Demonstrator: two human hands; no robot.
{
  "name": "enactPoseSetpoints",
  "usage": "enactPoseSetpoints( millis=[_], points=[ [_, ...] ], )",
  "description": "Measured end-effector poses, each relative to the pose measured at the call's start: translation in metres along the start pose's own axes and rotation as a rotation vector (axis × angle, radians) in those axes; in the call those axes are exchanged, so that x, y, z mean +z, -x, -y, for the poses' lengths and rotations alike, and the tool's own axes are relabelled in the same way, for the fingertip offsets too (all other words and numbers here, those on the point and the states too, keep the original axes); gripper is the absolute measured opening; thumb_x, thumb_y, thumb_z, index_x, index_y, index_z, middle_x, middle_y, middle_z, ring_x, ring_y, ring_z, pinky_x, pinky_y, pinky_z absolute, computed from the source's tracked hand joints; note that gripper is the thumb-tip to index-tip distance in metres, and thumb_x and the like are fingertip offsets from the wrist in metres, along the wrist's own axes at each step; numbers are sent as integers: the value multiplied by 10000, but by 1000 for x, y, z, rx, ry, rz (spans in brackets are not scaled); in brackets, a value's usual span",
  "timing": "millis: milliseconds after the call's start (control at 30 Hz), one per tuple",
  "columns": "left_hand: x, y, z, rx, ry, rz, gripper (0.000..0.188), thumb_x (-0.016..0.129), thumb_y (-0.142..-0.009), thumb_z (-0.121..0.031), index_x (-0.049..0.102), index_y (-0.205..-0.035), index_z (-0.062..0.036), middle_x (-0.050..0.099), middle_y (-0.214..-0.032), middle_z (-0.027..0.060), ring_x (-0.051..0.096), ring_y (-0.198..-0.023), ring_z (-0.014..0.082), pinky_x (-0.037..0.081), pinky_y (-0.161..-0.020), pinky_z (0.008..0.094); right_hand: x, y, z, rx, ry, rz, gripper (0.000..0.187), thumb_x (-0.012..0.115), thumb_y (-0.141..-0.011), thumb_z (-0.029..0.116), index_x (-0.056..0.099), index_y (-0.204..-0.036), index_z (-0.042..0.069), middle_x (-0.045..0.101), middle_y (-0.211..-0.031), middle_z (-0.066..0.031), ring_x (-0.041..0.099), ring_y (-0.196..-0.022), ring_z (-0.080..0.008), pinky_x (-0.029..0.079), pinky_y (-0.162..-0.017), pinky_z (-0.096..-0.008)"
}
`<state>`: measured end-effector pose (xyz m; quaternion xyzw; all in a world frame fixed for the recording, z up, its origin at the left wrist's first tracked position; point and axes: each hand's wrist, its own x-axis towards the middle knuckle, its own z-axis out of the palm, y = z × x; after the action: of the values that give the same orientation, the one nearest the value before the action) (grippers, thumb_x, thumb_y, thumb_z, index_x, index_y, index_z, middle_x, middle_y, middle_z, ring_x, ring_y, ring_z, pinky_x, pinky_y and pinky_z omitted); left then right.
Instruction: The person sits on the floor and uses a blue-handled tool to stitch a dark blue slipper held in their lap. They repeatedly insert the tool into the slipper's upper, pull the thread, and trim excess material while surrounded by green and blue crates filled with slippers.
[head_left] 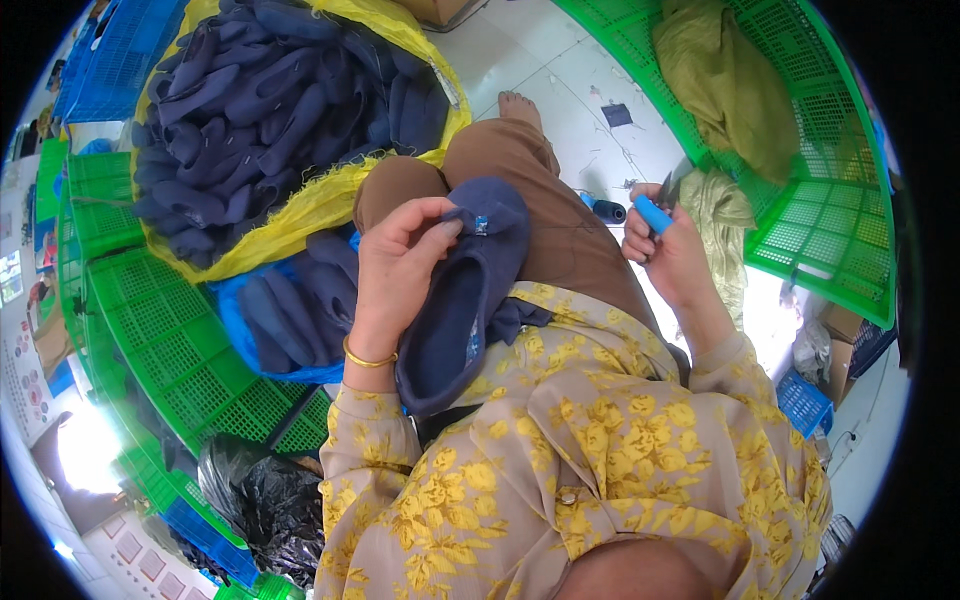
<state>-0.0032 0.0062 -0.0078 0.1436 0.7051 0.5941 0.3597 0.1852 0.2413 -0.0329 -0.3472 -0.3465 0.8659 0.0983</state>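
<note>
A navy blue fabric slipper [505, 215] lies over my lap, toe pointing away from me and its opening facing up. My left hand [395, 265] pinches its upper edge near the toe, beside a small shiny light-blue patch. Off to the right, my right hand [685, 260] is raised apart from the slipper, fingers closed around small thread snips [669, 188] with dark blades. A bright blue sleeve shows at the grip; whether it covers a handle or a finger I cannot tell. A scrap of navy fabric [520, 318] rests on my shirt beside the slipper.
A yellow woven sack [455, 85] full of navy slippers stands at the far left. Nearer, more slippers sit in a blue bag [235, 300] by a green crate [170, 340]. Another green crate [820, 230] with olive cloth stands right. A dark thread spool [608, 211] lies on the floor.
</note>
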Motion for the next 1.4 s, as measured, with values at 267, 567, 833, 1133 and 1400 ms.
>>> enactPoseSetpoints(
  millis=[267, 567, 833, 1133, 1400],
  points=[
    [2, 0, 3, 21, 12, -18, 156, 624, -909, -42, 672, -1054, -13, 641, -883, -33, 535, -755, 31, 437, -695, 168, -41, 10, 3, 6, -85, -104, 94, 476, -978, 119, 517, -1054, 81, 392, -681, 23, 308, -513, -66, 274, -486, -230],
    [1, -1, 8, 50, 70, -62, 151, 622, -902, -27, 676, -1041, -2, 656, -873, -21, 567, -758, 34, 464, -689, 174, -132, 16, 7, 39, -170, -419, 77, 451, -1000, 140, 522, -1027, 127, 357, -639, 48, 283, -475, -57, 248, -450, -220],
    [-2, -2, 6, 82, 55, -54, 173, 617, -915, -35, 647, -1084, -12, 663, -896, 0, 590, -780, 62, 475, -719, 192, -101, 19, 16, -154, 240, -568, 98, 515, -960, 125, 515, -1058, 116, 400, -713, 43, 296, -516, -43, 274, -467, -216],
    [-6, 0, -5, -80, -144, -146, 400, 549, -982, -363, 658, -788, -30, 588, -704, -14, 495, -655, 60, 377, -584, 197, 67, -9, -20, -527, 1302, 271, 180, 648, -820, 94, 632, -999, 88, 684, -913, -111, 634, -683, -278, 498, -631, -357],
    [1, -15, -13, -148, -149, -28, 329, 668, -893, -236, 591, -702, 20, 494, -624, -46, 402, -612, 43, 351, -538, 236, 72, -12, -5, -300, 1313, 468, 134, 639, -804, 122, 565, -747, 26, 551, -666, -145, 544, -597, -295, 416, -555, -363]
  ],
)
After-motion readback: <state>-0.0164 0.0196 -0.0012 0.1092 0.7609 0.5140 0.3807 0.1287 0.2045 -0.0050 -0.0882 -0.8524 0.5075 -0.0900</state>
